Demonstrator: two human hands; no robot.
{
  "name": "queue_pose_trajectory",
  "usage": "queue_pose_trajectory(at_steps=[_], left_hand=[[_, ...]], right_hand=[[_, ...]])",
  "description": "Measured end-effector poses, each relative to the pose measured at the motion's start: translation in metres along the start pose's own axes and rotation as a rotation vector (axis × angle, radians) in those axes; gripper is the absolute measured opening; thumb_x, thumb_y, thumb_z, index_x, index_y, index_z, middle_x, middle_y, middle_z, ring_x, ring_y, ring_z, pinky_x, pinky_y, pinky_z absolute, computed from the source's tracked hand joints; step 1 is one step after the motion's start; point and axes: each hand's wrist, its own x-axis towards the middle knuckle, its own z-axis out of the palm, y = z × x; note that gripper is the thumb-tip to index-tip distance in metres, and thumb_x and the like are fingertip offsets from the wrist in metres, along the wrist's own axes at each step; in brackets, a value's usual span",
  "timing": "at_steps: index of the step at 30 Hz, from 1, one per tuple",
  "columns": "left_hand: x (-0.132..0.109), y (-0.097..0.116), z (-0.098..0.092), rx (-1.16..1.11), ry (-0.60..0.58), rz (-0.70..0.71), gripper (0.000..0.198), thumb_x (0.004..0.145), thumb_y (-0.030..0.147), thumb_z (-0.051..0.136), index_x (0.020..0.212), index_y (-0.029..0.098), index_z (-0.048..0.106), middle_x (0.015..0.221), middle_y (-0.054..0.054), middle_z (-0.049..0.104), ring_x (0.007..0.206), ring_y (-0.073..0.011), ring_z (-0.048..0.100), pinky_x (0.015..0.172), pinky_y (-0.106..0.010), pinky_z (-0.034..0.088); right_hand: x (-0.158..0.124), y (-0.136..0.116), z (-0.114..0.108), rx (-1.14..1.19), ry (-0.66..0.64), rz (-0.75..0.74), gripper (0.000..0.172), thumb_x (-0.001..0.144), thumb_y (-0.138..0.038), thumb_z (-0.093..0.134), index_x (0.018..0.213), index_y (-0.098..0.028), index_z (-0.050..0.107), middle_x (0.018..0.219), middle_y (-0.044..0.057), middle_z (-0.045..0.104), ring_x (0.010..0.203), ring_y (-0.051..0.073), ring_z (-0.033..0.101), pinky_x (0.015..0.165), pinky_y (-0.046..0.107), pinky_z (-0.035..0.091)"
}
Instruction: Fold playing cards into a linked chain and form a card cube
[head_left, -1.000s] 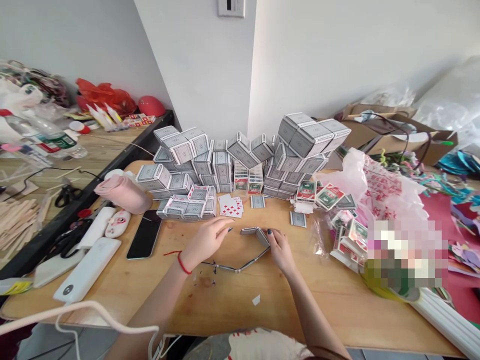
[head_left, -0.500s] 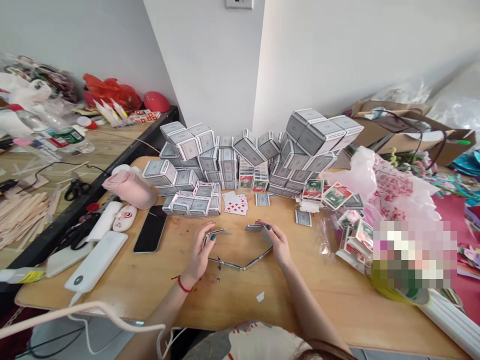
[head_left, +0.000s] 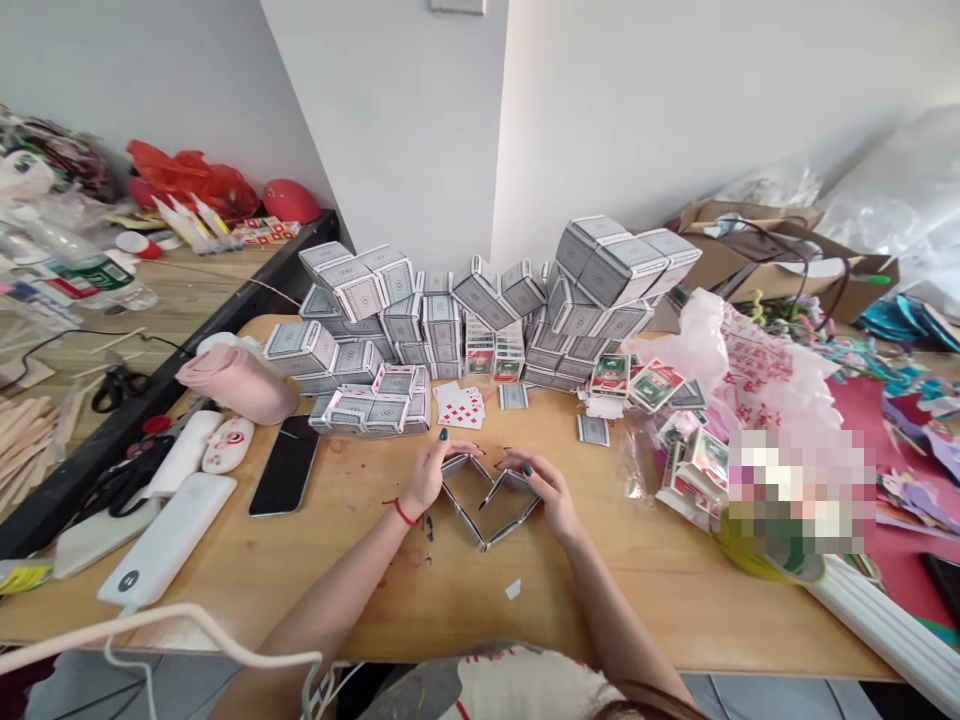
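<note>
A strip of joined playing cards (head_left: pixel 463 519) stands on edge on the table, bent into a heart-like outline with its point towards me. My left hand (head_left: pixel 427 482) closes on the strip's upper left bend, fingers over the far side. On the opposite side my right hand (head_left: pixel 553 494) holds the upper right bend, thumb and fingers around the cards. Both ends fold inwards and come close at the middle; whether they touch is unclear. Behind my hands lie face-up diamond cards (head_left: pixel 460 408) and a face-down card (head_left: pixel 514 396).
Stacked grey card-built blocks (head_left: pixel 439 325) line the back of the table. Card boxes (head_left: pixel 654 384) and a plastic bag (head_left: pixel 776 365) lie right. A phone (head_left: pixel 283 467), a white power bank (head_left: pixel 166 538) and a pink roll (head_left: pixel 238 382) are left. A paper scrap (head_left: pixel 513 589) lies nearer me.
My hands have come closer together. The card strip, spread wide before, is now folded inwards into a heart-like outline. The whole view has shifted slightly.
</note>
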Motion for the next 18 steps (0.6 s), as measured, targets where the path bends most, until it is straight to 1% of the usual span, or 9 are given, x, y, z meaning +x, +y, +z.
queue_pose_trajectory(at_steps=[2,6,7,9,11,13,16,18], left_hand=[[0.001,0.002,-0.003,0.013,-0.03,-0.013,0.058,0.087,0.047,0.022,0.084,0.009,0.067,0.086,-0.011,0.07,0.087,-0.0224,0.064,0.085,-0.038,0.047],[0.0,0.008,-0.009,0.073,-0.061,-0.004,0.064,0.087,0.049,0.018,0.078,0.011,0.069,0.089,-0.011,0.07,0.091,-0.0224,0.062,0.088,-0.038,0.045],[-0.001,0.01,-0.01,0.079,-0.06,0.014,0.062,0.087,0.048,0.019,0.078,0.012,0.069,0.091,-0.01,0.069,0.093,-0.0224,0.062,0.09,-0.039,0.044],[-0.004,0.014,-0.011,0.096,-0.06,0.063,0.054,0.087,0.043,0.025,0.082,0.013,0.069,0.098,-0.009,0.068,0.099,-0.0227,0.059,0.094,-0.04,0.041],[-0.009,0.016,-0.012,0.127,-0.061,0.106,0.042,0.086,0.036,0.032,0.091,0.014,0.068,0.108,-0.009,0.064,0.108,-0.0228,0.054,0.099,-0.042,0.035],[-0.016,0.016,-0.011,0.156,-0.058,0.141,0.034,0.082,0.028,0.039,0.101,0.016,0.064,0.119,-0.007,0.057,0.116,-0.0227,0.047,0.103,-0.042,0.03],[-0.024,0.011,-0.009,0.176,-0.023,0.18,0.039,0.074,0.019,0.044,0.11,0.017,0.058,0.126,-0.007,0.051,0.12,-0.0223,0.041,0.105,-0.041,0.026],[-0.028,0.004,-0.008,0.14,0.019,0.179,0.043,0.071,0.015,0.042,0.112,0.016,0.054,0.122,-0.008,0.052,0.118,-0.0222,0.043,0.104,-0.041,0.027]], right_hand=[[0.0,-0.004,0.001,-0.021,-0.056,0.036,0.043,0.078,-0.048,0.048,0.11,-0.02,0.058,0.1,0.007,0.067,0.098,0.024,0.058,0.09,0.039,0.041],[0.006,-0.015,0.002,-0.081,-0.248,0.094,0.038,0.076,-0.04,0.053,0.109,-0.021,0.059,0.107,0.006,0.064,0.103,0.024,0.056,0.092,0.039,0.04],[0.008,-0.017,0.002,-0.111,-0.276,0.091,0.036,0.076,-0.037,0.054,0.108,-0.021,0.06,0.108,0.006,0.064,0.104,0.024,0.056,0.093,0.039,0.039],[0.011,-0.019,0.003,-0.189,-0.29,0.086,0.031,0.077,-0.03,0.051,0.105,-0.022,0.062,0.109,0.005,0.064,0.104,0.023,0.056,0.095,0.04,0.038],[0.013,-0.018,0.003,-0.252,-0.256,0.085,0.032,0.077,-0.024,0.046,0.104,-0.022,0.063,0.109,0.004,0.064,0.105,0.021,0.056,0.097,0.039,0.036],[0.013,-0.014,0.003,-0.283,-0.193,0.071,0.035,0.075,-0.019,0.043,0.105,-0.022,0.063,0.108,0.003,0.064,0.107,0.02,0.055,0.098,0.039,0.035],[0.013,-0.006,0.003,-0.302,-0.055,0.039,0.039,0.07,-0.014,0.041,0.101,-0.021,0.063,0.106,0.002,0.065,0.107,0.019,0.054,0.098,0.037,0.035],[0.013,-0.001,0.003,-0.312,0.04,0.047,0.039,0.068,-0.014,0.041,0.098,-0.02,0.064,0.104,0.003,0.065,0.104,0.019,0.055,0.095,0.037,0.036]])
